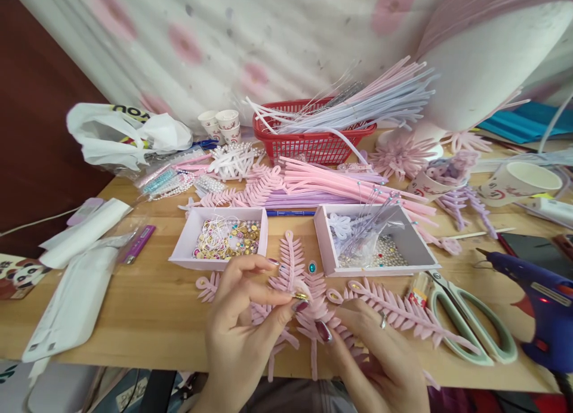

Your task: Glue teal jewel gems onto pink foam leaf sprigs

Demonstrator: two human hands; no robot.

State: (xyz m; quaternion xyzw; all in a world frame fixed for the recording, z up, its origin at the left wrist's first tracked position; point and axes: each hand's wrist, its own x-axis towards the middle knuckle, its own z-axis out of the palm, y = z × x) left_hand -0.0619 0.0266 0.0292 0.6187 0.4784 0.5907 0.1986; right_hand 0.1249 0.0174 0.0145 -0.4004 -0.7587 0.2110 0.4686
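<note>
My left hand (250, 323) pinches a small gold bead (301, 295) between thumb and forefinger. It is held over pink leaf-shaped pieces of fuzzy pipe cleaner. My right hand (376, 353) is closed on the pink pipe-cleaner leaf (316, 308) just below the bead, its thumb pressing on the leaf. A teal gem (312, 268) sits near that leaf's tip. Another pink frond (290, 261) points away from me, and a third frond (403, 311) with a gold gem at its end lies to the right. More fronds are partly hidden under my hands.
A white box of gold beads and thread (183, 252) and a white box of pearls and pins (329, 252) stand behind my hands. Scissors (496, 335) and a blue glue gun (548, 305) lie right. Beyond are pipe-cleaner bundles (313, 177) and a red basket (308, 147).
</note>
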